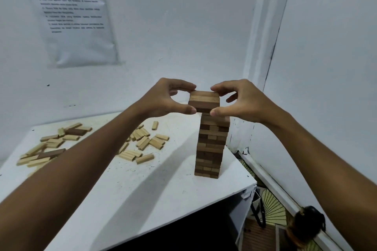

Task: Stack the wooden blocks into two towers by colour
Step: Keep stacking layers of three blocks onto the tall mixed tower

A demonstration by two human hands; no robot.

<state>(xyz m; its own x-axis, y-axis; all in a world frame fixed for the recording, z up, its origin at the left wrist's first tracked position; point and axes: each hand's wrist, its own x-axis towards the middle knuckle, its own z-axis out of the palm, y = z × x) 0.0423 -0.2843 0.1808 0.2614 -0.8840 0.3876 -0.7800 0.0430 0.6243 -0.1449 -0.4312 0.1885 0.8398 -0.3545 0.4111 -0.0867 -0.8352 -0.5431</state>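
A white painted tabletop (142,189) with a scuffed, speckled surface fills the lower middle, pushed into a corner of two pale walls; its near edge runs diagonally and its right corner ends just past the tower, with a dark gap and a patterned floor (271,212) below. Bare tabletop lies open between the tower and the scattered blocks and along the near edge.

A tall tower of dark brown rectangular wooden blocks (211,144) stands near the table's right edge, its layers laid crosswise, some lighter brown than others, and the upper layers sit slightly out of line with those beneath. The top layer of dark blocks (204,101) is held between both hands: the left hand (163,99) pinches its left side with thumb low and fingertips on the upper edge, and the right hand (240,100) clamps the right side the same way. Whether that layer rests fully on the tower cannot be told, since the right thumb covers the joint.

A loose scatter of pale, smooth wooden blocks (142,142) lies at the table's back left, partly hidden by the left forearm, with a few dark blocks (52,153) among them.

A printed paper sheet (77,20) hangs on the wall, its text too blurred to read.
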